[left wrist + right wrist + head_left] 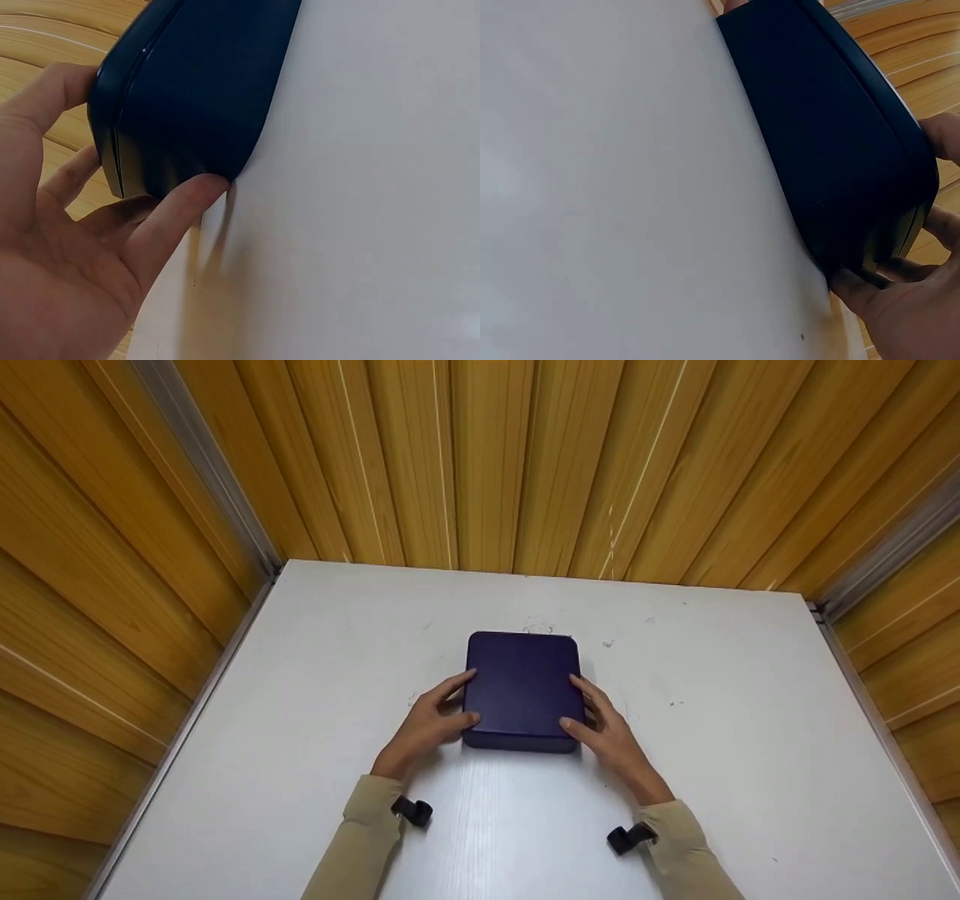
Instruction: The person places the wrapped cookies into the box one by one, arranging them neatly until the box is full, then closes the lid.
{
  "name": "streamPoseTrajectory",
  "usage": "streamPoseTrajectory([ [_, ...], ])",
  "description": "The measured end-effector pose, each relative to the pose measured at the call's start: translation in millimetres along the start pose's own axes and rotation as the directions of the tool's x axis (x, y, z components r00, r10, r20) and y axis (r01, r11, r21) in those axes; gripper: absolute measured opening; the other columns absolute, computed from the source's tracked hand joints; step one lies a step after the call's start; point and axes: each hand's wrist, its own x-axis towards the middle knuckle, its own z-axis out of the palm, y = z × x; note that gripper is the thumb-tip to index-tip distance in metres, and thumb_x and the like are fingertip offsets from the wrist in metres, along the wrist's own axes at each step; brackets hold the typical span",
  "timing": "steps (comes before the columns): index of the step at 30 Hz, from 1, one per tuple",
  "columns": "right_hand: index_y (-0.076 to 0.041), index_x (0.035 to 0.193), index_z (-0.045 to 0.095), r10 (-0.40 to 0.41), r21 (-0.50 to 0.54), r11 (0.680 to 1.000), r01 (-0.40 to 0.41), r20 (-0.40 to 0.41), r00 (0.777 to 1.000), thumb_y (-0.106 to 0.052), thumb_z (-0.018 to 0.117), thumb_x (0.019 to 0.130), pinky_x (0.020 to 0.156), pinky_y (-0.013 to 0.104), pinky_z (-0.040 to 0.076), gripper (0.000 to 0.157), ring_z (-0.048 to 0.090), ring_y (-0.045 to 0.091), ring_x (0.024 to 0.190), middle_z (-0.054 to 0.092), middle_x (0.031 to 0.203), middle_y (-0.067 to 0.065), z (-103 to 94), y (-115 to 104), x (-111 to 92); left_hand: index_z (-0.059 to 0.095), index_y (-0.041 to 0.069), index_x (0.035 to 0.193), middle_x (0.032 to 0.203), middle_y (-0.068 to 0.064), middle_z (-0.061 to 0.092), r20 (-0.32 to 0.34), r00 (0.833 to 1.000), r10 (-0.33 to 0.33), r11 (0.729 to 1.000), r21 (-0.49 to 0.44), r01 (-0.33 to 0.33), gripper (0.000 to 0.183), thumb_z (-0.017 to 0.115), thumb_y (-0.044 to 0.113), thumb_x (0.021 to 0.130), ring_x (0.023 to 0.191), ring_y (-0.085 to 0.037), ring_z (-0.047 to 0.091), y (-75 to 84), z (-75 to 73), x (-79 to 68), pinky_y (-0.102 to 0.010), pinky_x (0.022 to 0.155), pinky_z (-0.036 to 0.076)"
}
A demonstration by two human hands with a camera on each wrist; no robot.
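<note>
A dark blue rounded box (523, 686) lies on the white table (300, 720), lid side up. From the left side my left hand (429, 721) holds it, thumb on the top near the front corner and fingers spread along the side. My right hand (609, 735) grips the opposite side the same way. A thin seam runs round the box (202, 82) near its top in the left wrist view, where a fingertip of the left hand (75, 262) reaches the bottom edge. In the right wrist view, fingers of the right hand (919, 311) sit at the lower corner.
Yellow wood-patterned panels (487, 465) stand behind the table and on both sides. Metal posts (202, 457) rise at the back corners. Small dark marks (607, 644) dot the tabletop. A small black camera (414, 811) is worn at the left wrist, another camera (630, 838) at the right.
</note>
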Motion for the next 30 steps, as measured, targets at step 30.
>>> streamPoseTrajectory([
  [30, -0.026, 0.169, 0.033, 0.024, -0.004, 1.0, -0.024, -0.01, 1.0, -0.025, 0.076, 0.101, 0.126, 0.054, 0.025, 0.08, 0.021, 0.037, 0.158, 0.018, 0.175, 0.008, -0.3, 1.8, -0.9, 0.05, 0.029, 0.161, 0.168, -0.008, 0.038, 0.027, 1.0, -0.008, 0.997, -0.074, 0.01, 0.073, 0.08, 0.016, 0.095, 0.149, -0.037, 0.042, -5.6, -1.7, 3.2, -0.037, 0.092, 0.058],
])
